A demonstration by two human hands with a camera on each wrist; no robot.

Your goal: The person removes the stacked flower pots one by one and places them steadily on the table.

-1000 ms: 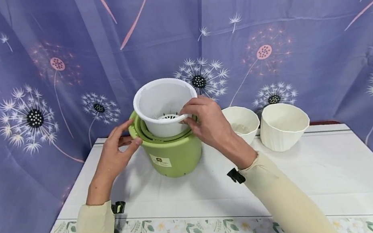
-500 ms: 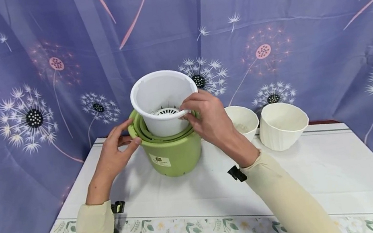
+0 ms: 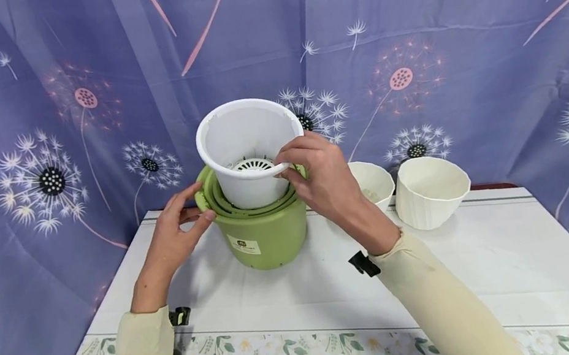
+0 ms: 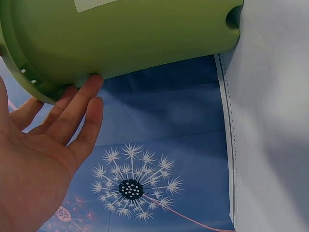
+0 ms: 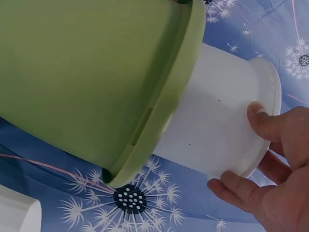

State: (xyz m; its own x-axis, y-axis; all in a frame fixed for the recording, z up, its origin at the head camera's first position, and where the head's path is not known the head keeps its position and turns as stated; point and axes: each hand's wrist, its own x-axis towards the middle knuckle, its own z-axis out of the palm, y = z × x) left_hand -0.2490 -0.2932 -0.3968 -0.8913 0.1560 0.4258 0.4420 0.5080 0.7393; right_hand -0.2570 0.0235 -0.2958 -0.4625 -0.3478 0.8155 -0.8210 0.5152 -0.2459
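Observation:
A white plastic flowerpot (image 3: pixel 253 192) with a slotted bottom stands partly raised out of a stack of nested green flowerpots (image 3: pixel 269 242). My right hand (image 3: pixel 320 178) pinches the white pot's near right rim between thumb and fingers. In the right wrist view, the white pot (image 5: pixel 207 116) sticks well out past the green rim (image 5: pixel 169 111), and the right thumb lies along its outer wall. On the left, my left hand (image 3: pixel 175 226) holds the outer green pot's rim, thumb in front and fingers at the side. The left wrist view has those fingertips (image 4: pixel 94 82) against the green wall.
Two cream faceted pots, a partly hidden one (image 3: pixel 374 179) and a ribbed one (image 3: pixel 428 201), stand to the right of the green stack. The table has a white cover (image 3: pixel 498 255) with a floral front. A purple dandelion curtain (image 3: pixel 240 35) hangs right behind.
My right hand has lifted the white pot higher out of the green stack, so more of its wall shows. My left hand and the green pots have stayed put.

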